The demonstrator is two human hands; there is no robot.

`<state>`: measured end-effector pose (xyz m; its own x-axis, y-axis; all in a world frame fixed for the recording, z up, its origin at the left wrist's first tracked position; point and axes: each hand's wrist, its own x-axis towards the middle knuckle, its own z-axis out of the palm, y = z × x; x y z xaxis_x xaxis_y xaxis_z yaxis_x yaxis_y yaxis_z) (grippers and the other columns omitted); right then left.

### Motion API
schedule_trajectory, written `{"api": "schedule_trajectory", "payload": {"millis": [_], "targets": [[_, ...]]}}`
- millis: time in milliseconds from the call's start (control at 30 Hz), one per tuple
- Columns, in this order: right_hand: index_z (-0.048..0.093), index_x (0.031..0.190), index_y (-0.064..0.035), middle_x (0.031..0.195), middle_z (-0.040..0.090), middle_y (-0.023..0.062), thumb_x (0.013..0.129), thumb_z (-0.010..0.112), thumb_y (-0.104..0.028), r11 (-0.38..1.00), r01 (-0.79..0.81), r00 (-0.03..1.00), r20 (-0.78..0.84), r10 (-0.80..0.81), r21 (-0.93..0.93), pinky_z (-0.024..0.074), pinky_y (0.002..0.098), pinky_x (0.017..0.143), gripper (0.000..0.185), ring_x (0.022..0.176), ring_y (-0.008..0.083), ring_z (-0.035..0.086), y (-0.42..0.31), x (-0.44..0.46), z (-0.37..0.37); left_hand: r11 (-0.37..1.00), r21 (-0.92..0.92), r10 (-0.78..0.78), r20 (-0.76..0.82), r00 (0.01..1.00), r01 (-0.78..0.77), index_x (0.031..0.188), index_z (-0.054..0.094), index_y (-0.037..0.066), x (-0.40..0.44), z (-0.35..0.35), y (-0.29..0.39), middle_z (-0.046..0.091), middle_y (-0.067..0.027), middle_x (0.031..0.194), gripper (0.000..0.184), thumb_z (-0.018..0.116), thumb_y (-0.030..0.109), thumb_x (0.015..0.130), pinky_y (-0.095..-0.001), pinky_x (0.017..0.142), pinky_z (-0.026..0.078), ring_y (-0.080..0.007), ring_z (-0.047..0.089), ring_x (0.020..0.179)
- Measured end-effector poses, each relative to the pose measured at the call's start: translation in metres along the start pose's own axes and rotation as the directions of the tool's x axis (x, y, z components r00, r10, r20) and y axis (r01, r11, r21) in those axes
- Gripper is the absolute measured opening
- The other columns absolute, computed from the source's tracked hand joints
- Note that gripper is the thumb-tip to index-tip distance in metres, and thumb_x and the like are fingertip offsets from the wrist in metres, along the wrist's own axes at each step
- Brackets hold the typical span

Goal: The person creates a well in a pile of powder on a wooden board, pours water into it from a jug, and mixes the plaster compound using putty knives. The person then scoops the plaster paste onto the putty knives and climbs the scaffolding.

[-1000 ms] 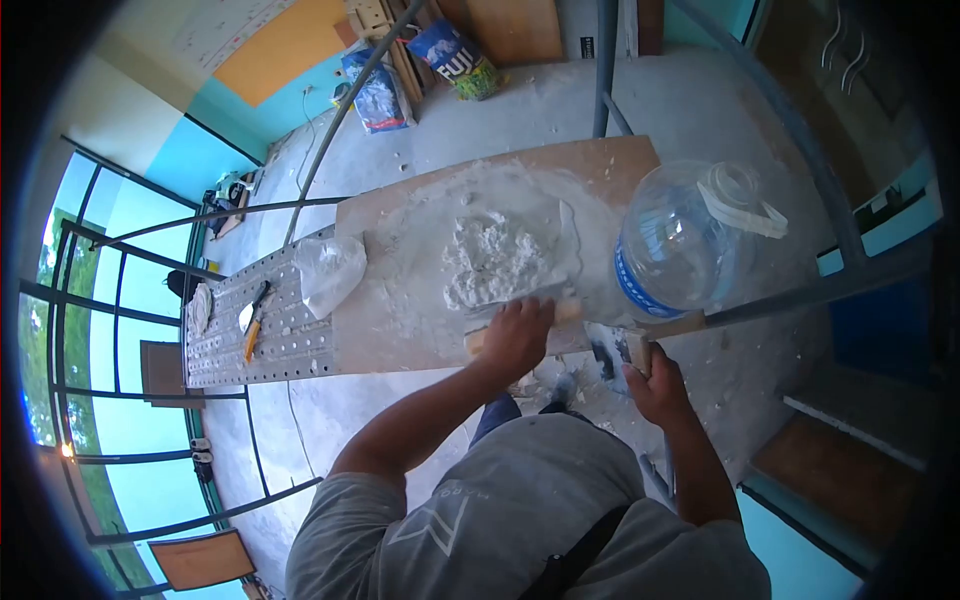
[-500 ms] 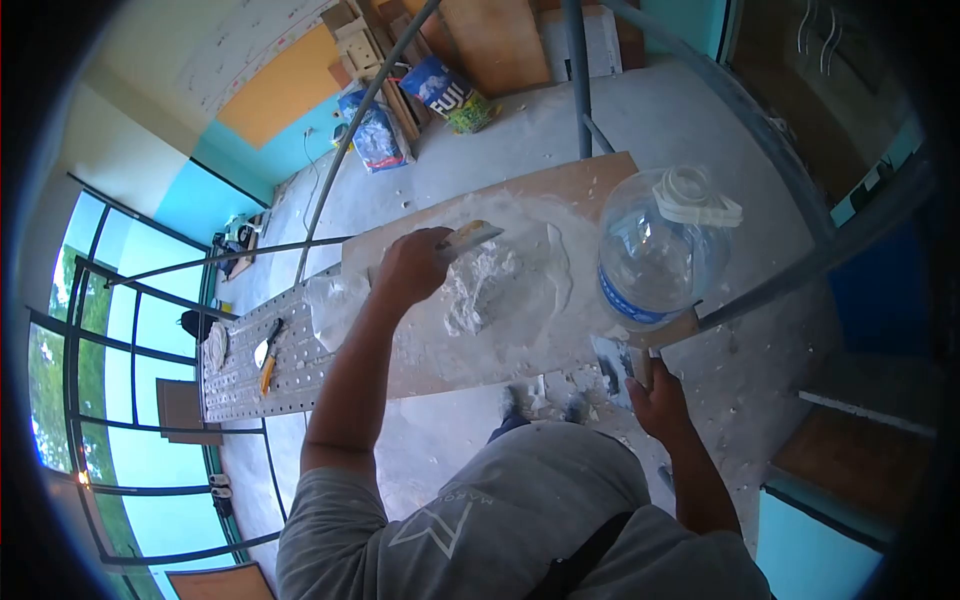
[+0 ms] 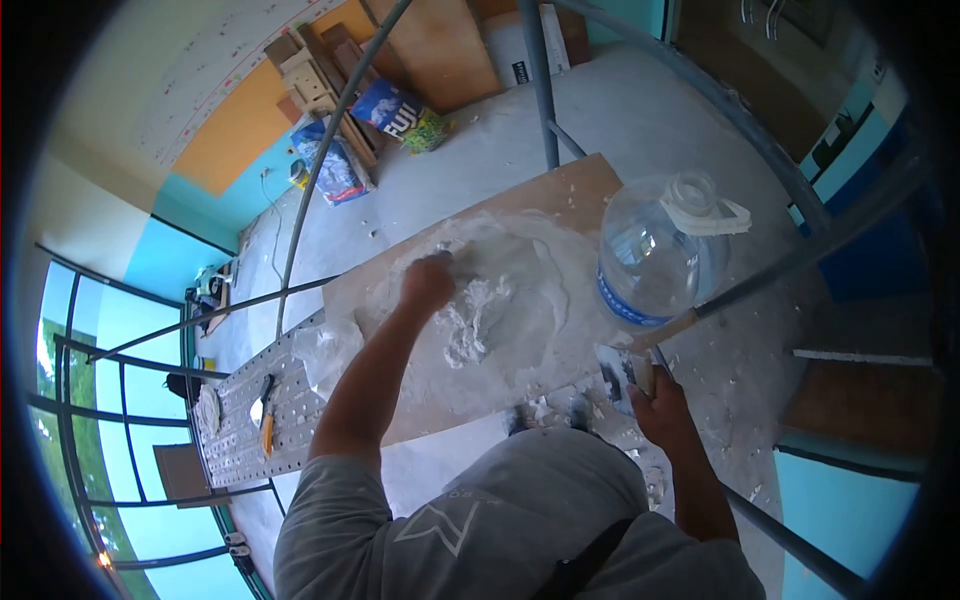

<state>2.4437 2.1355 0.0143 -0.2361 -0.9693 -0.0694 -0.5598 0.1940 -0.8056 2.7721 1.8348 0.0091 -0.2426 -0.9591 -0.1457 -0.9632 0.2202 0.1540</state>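
Note:
My left hand [image 3: 428, 284] is closed round a tool, mostly hidden under the fingers, at the far left side of the white paste. The lumpy white paste [image 3: 470, 320] lies on a brown board [image 3: 575, 190], with a wet smear curving round its right side. Near the board's front right corner, my right hand [image 3: 664, 408] grips the handle of a flat trowel [image 3: 616, 380], its blade smeared with white and dark patches. A large clear water bottle [image 3: 650, 260] with a blue band stands at the board's right end.
A crumpled plastic bag [image 3: 328, 352] lies left of the paste. On the perforated metal plank [image 3: 235, 450] are a putty knife [image 3: 260, 400] and a yellow-handled tool [image 3: 267, 435]. Metal scaffold bars [image 3: 540, 90] surround the board. Printed sacks [image 3: 400, 115] and wood pieces stand beyond.
My left hand has gone from the paste's near edge to its far left side and lowered its tool there. The paste heap looks narrower. My right hand still holds the trowel.

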Motion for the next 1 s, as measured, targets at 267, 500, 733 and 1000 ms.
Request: {"api": "schedule_trajectory", "payload": {"millis": [267,500,733,1000], "targets": [[0.055,0.107,0.003,0.085,0.065,0.0273,0.087,0.063,-0.025,0.996,-0.087,0.995,-0.059,0.085,-0.022,0.0502,0.0491,0.071,0.035,0.081,0.0462,0.064,-0.021,-0.01,0.028,0.966,-0.102,0.23,-0.087,0.969,-0.239,0.118,0.063,0.008,0.05,-0.02,0.037,0.068,-0.0209,0.105,0.039,0.055,0.009,0.08,-0.0461,0.088,0.051,-0.0382,0.064,0.1],[0.054,0.103,0.0018,0.082,0.064,0.0268,0.089,0.061,-0.025,0.989,-0.139,0.974,-0.19,0.126,-0.057,0.0498,0.0502,0.068,0.031,0.077,0.0469,0.063,-0.032,-0.028,0.041,0.769,-0.028,0.636,0.132,0.76,-0.639,0.119,0.065,0.012,0.047,0.001,0.11,0.068,-0.0127,0.106,0.038,0.057,0.009,0.081,-0.0426,0.092,0.049,-0.0327,0.062,0.105],[0.055,0.104,0.0034,0.088,0.065,0.0281,0.088,0.062,-0.025,0.967,-0.252,0.95,-0.197,0.243,-0.023,0.0507,0.0476,0.074,0.034,0.084,0.0448,0.065,-0.042,-0.042,0.047,0.507,0.058,0.829,0.241,0.504,-0.86,0.112,0.069,0.017,0.031,-0.005,0.082,0.068,-0.006,0.098,0.039,0.059,0.005,0.076,-0.0391,0.091,0.048,-0.0277,0.06,0.098],[0.055,0.105,0.0018,0.085,0.065,0.0267,0.088,0.062,-0.025,0.978,-0.193,0.957,-0.237,0.17,-0.078,0.05,0.0499,0.071,0.032,0.08,0.0463,0.064,-0.042,-0.044,0.055,0.41,0.013,0.911,0.052,0.41,-0.912,0.105,0.071,0.017,0.045,-0.003,0.093,0.068,-0.0051,0.096,0.036,0.061,0.004,0.073,-0.04,0.086,0.047,-0.0268,0.06,0.095]]}}
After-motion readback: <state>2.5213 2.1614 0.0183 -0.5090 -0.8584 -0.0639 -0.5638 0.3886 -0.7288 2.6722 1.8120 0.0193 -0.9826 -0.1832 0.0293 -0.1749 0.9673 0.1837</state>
